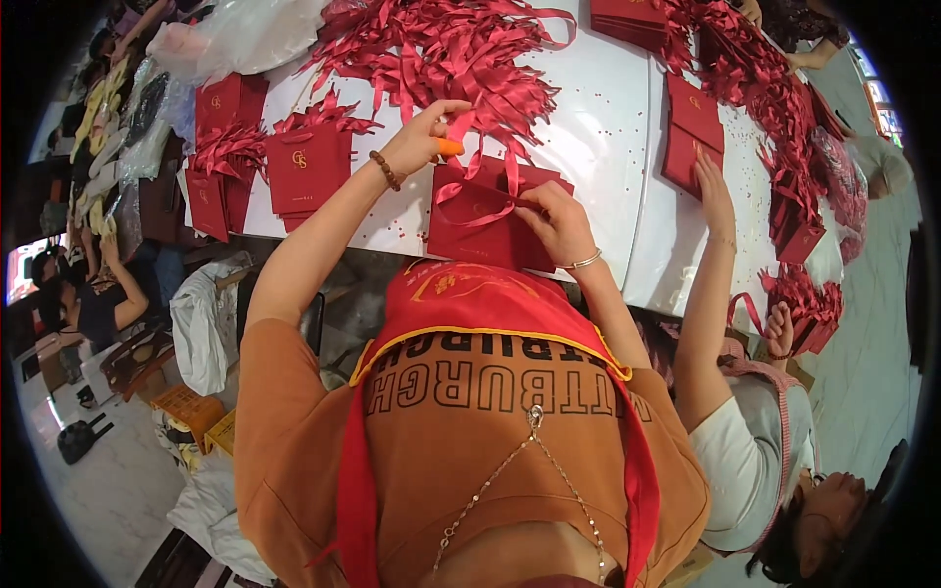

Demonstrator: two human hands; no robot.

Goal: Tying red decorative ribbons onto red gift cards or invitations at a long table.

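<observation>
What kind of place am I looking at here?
Probably a hand-assembly workshop or packing room: a white table carries stacks of red bags and a big heap of red ribbons, and a co-worker's hand is at another stack.

Glossy ribbons [446, 61], matt paper bag [470, 233]

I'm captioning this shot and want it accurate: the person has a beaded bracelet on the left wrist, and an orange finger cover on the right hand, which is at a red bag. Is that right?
Not quite: the head view shows the orange finger cover on the left hand, not on the right hand. The rest stands.
</observation>
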